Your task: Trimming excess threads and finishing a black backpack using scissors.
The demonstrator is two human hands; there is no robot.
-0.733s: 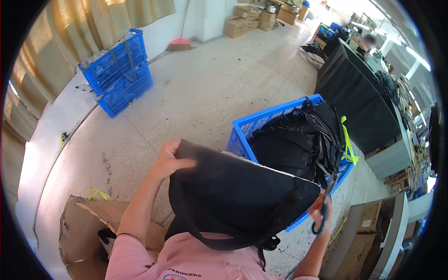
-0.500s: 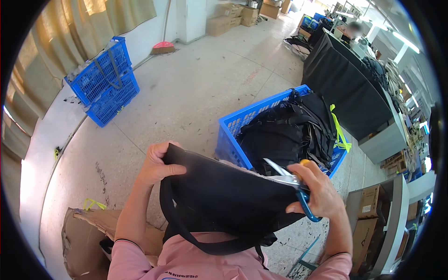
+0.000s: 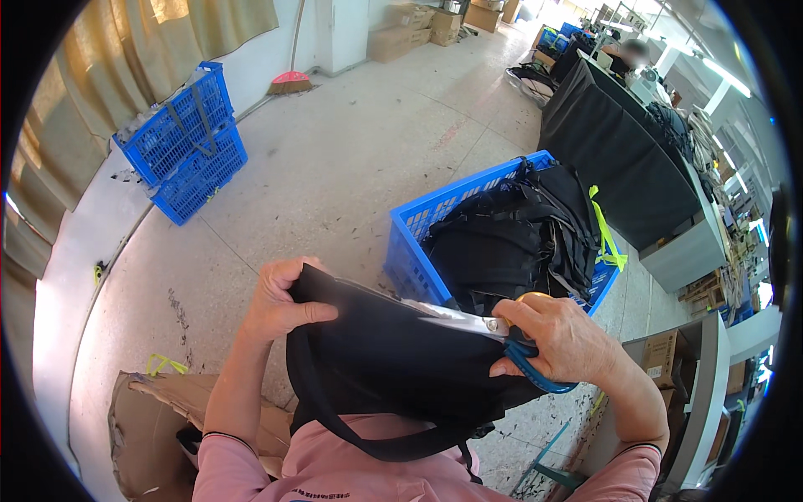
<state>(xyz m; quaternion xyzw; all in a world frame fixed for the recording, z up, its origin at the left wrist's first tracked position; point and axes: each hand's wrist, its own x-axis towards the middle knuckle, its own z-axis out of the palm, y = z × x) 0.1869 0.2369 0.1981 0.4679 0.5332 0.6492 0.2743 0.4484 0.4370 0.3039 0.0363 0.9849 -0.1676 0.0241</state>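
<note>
My left hand pinches the upper left corner of a black fabric bag, thumb on the near face. The bag hangs in front of my chest, a wide black strap looping below it. My right hand grips scissors with blue and yellow handles. Their blades lie along the bag's top edge, pointing left, and look nearly closed. A pale, frayed strip shows along that edge beside the blades. The right fingers partly hide the handles.
Just beyond the bag, a blue plastic crate holds black bags. Stacked blue crates stand far left near a broom. A torn cardboard box is at lower left, shelving at right. A person sits behind a black-draped table.
The scissors have moved left along the bag's top edge, and their blades have swung from wide apart to nearly together. My left hand stays at the corner.
</note>
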